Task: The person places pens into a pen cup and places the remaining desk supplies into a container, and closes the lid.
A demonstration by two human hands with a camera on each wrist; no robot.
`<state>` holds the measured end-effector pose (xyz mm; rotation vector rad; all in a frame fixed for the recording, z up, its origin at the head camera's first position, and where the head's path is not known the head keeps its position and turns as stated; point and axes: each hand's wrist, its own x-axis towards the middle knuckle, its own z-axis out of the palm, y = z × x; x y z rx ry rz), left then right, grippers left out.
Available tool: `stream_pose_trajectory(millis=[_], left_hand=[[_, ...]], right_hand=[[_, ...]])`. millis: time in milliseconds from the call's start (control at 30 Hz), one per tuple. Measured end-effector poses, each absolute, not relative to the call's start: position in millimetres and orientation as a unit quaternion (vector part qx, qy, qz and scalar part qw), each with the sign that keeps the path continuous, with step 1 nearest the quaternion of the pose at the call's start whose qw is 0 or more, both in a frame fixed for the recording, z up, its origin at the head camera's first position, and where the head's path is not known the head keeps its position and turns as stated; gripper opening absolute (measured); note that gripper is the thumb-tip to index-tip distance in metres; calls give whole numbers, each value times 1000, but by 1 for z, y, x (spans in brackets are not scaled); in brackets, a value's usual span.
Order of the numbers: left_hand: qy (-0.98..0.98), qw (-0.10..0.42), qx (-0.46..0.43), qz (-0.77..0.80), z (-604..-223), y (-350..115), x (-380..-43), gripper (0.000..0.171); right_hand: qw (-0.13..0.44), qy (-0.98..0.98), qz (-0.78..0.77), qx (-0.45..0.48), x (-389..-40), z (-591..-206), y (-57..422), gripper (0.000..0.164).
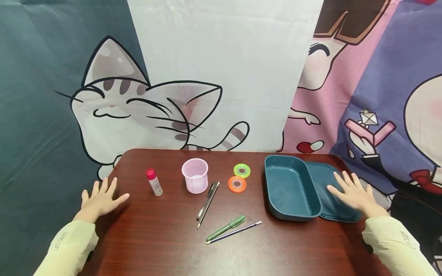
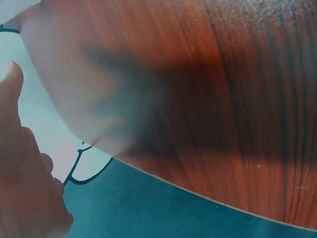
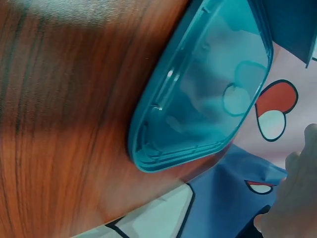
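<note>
Left hand point(image 1: 99, 202): fingers spread wide, holding nothing, at the table's point(image 1: 148, 237) left edge; nearest item is the red-capped tube point(image 1: 154, 184). Right hand point(image 1: 357, 194): also splayed, nothing gripped, above the teal lid point(image 1: 322, 174), which lies right of the teal box point(image 1: 291, 188). Further in: pink mesh cup point(image 1: 197, 186), green disc point(image 1: 236, 171) just behind orange disc point(image 1: 237, 190). Black pen point(image 1: 207, 198) beside one pencil point(image 1: 209, 204); nearer, green pen point(image 1: 225, 228) beside a second pencil point(image 1: 236, 232).
</note>
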<state>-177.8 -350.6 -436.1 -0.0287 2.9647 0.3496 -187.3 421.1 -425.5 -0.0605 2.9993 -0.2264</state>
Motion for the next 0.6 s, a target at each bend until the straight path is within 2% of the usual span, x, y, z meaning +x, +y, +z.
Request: stream_pose_trajectory(millis=[367,600], left_hand=[[992,70,2,100,-408,-353,-179,95],[995,28,27,96,-377,-338,-188,93]], right_hand=[[36,996,-69,-41,-191,-394,403,79],[-1,995,-72,-69,-194,-376,387,78]])
